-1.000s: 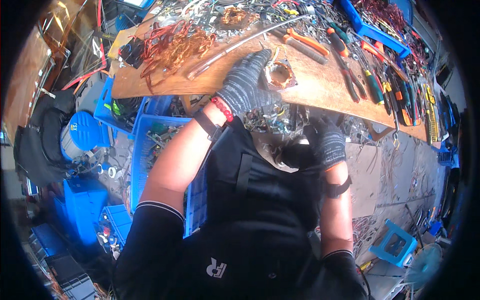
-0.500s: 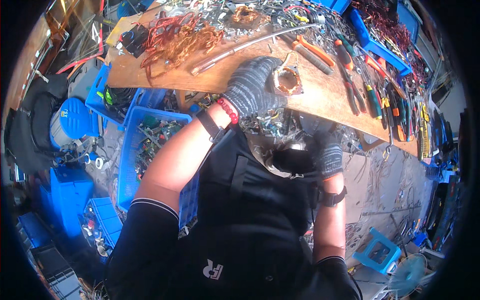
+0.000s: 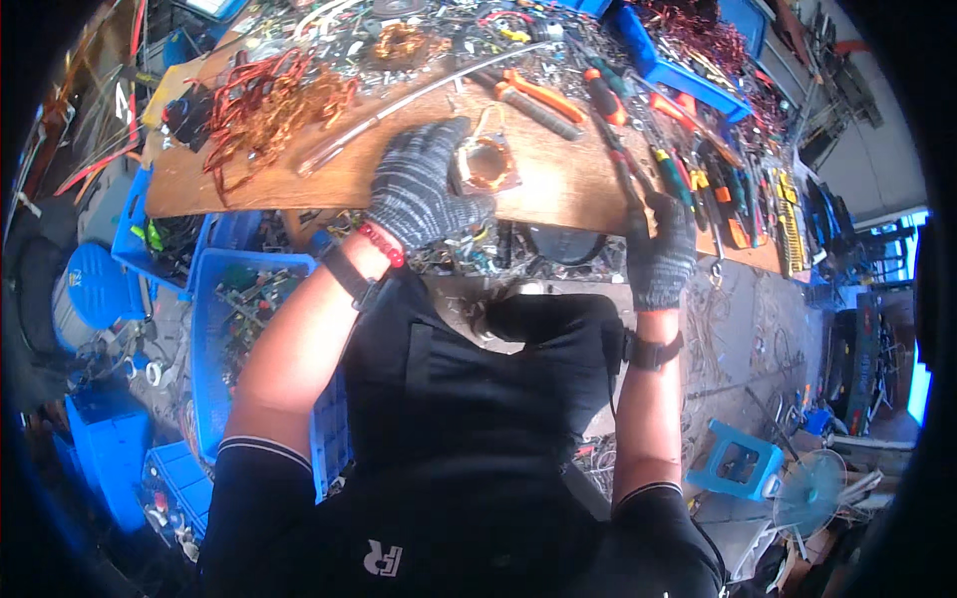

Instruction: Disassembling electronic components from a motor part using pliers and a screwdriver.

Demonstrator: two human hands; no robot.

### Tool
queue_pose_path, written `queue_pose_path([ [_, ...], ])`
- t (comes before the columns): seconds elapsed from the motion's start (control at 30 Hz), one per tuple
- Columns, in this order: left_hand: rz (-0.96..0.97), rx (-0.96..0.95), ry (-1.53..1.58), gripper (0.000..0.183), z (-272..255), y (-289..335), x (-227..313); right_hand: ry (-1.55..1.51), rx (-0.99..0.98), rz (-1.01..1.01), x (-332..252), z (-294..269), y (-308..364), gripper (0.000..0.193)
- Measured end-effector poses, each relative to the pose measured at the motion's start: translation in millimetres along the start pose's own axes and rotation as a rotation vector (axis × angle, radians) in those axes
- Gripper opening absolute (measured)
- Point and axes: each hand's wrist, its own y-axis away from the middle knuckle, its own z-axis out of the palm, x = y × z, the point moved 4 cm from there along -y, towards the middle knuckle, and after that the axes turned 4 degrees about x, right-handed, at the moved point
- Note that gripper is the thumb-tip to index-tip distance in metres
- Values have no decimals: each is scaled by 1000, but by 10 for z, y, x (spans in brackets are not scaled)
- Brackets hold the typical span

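Wooden counter [image 3: 568, 211] runs across the far part of a cluttered workshop, small scrap strewn along its far side. Close to its near edge sits a copper-wound ring [image 3: 486, 183]. Of the 2 gloved hands, the left hand [image 3: 424, 184] wraps the ring's left side, thumb near and fingers far. The right hand [image 3: 662, 251] is at the handles of dark-and-red pliers [image 3: 621, 164] to the right; I cannot tell whether its fingers close on them. Beyond the left hand lies a long rod [image 3: 424, 93], with loose copper wire [image 3: 309, 110] farther left. Orange-handled cutters [image 3: 546, 98] lie beyond the ring.
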Motion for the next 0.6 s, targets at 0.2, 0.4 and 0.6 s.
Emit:
queue_pose_path([
  [0.2, -12, -10, -123, 110, 51, -19, 34, 306, -320, 6, 325, 419, -313, 43],
  [0.4, 73, -85, -21, 108, 53, -50, -95, 469, -271, -169, 365, 664, -380, 33],
  [0.6, 77, -48, 35, 103, 25, 1, -99, 249, -276, 22, 410, 403, -443, 29],
])
